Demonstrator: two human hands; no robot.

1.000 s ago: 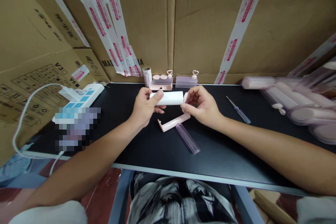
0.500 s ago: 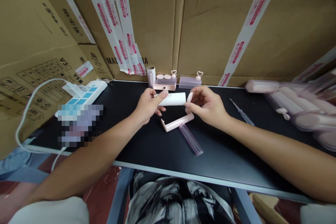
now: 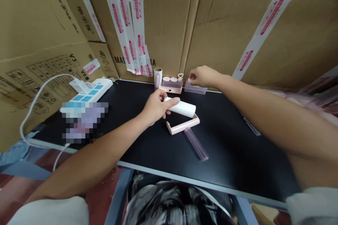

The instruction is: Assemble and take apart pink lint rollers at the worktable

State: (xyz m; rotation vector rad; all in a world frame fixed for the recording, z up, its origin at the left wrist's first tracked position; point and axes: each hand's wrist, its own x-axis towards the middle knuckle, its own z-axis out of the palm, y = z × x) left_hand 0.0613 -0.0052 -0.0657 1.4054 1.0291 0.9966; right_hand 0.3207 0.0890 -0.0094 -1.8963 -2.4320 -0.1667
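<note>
My left hand [image 3: 158,107] grips a white tube [image 3: 185,108] that slants down to the right above the black table. Beneath the tube's right end lies a pink bracket-like frame [image 3: 185,126], and a clear purplish strip [image 3: 196,144] lies against it. At the back, the closed fingers of my right hand [image 3: 198,77] are at a translucent tray [image 3: 195,87]; what they pinch is hidden. Left of that tray are a pink holder [image 3: 170,89] with round pink caps [image 3: 173,79], a heart-shaped piece [image 3: 180,76] and an upright white tube [image 3: 158,74].
A white power strip [image 3: 87,95] with a cable sits at the left, beside a pixelated item [image 3: 87,123]. Under my right forearm lies a screwdriver [image 3: 252,127]. Pinkish tubes [image 3: 324,110] are partly hidden at the right. Cardboard walls [image 3: 163,17] stand behind the table.
My right hand has moved from the tube's right end up to the back tray. The round pink piece has left the tube's end, which now tilts lower. The view has shifted slightly.
</note>
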